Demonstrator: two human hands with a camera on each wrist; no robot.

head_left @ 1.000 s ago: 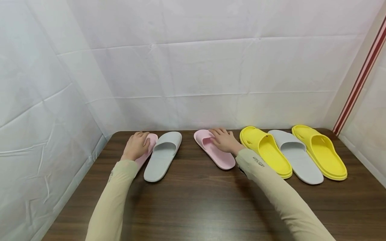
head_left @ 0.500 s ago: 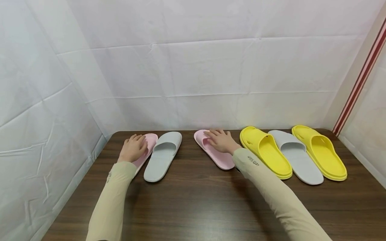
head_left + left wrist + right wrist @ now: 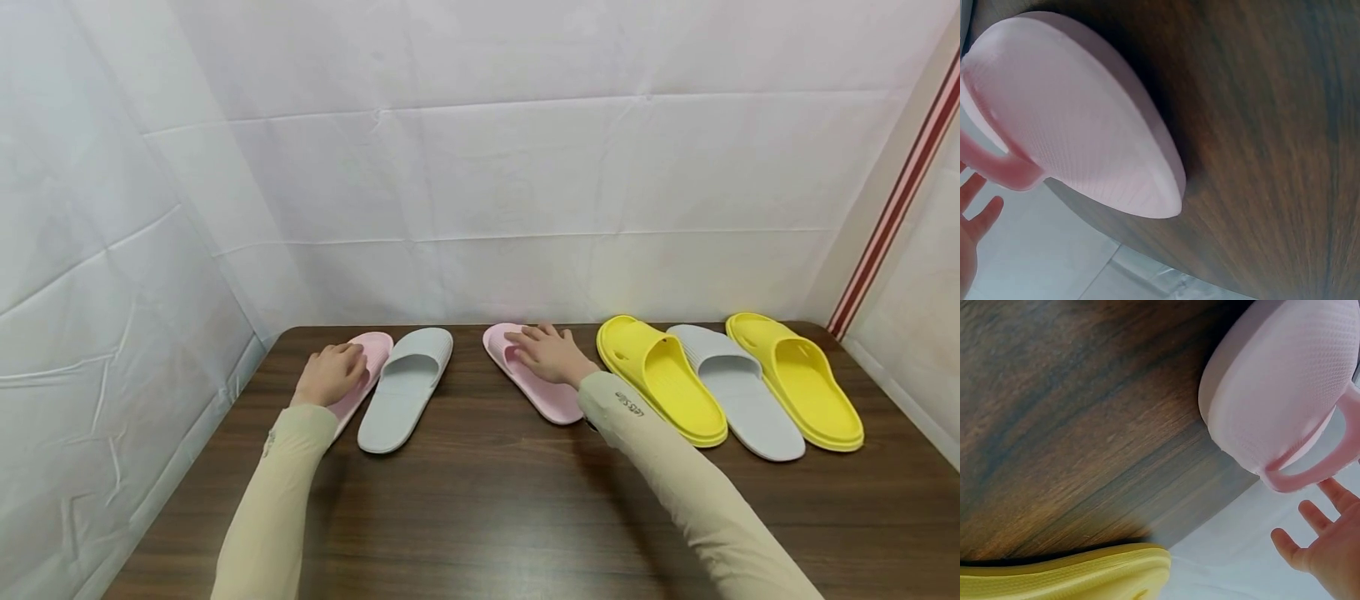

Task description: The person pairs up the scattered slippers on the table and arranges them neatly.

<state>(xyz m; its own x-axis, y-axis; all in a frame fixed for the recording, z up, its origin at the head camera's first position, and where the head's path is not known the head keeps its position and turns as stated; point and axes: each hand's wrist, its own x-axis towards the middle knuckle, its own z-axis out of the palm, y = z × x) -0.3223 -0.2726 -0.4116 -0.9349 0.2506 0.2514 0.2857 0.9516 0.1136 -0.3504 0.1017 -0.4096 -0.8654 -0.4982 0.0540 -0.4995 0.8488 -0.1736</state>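
Observation:
My left hand (image 3: 330, 375) is over the left pink slipper (image 3: 377, 348), covering part of its strap in the head view. In the left wrist view its fingers (image 3: 986, 215) are spread beside the strap of that pink slipper (image 3: 1079, 119). Farther right, my right hand (image 3: 553, 357) is above the other pink slipper (image 3: 551, 400), near its strap. The right wrist view shows loosely extended fingers (image 3: 1315, 517) close to the strap of this pink slipper (image 3: 1279, 394); whether they touch it I cannot tell. Neither hand is curled round anything.
A grey slipper (image 3: 397, 408) lies right beside the left pink one. On the right, a second grey slipper (image 3: 746, 400) lies between a yellow slipper (image 3: 682, 392) and another yellow slipper (image 3: 810, 387). White cloth (image 3: 510, 167) hangs behind the brown wooden table (image 3: 480, 508).
Both hands have shifted slightly to the left, mostly in the first half second. The left hand uncovers more of its pink slipper. All the slippers stay in place.

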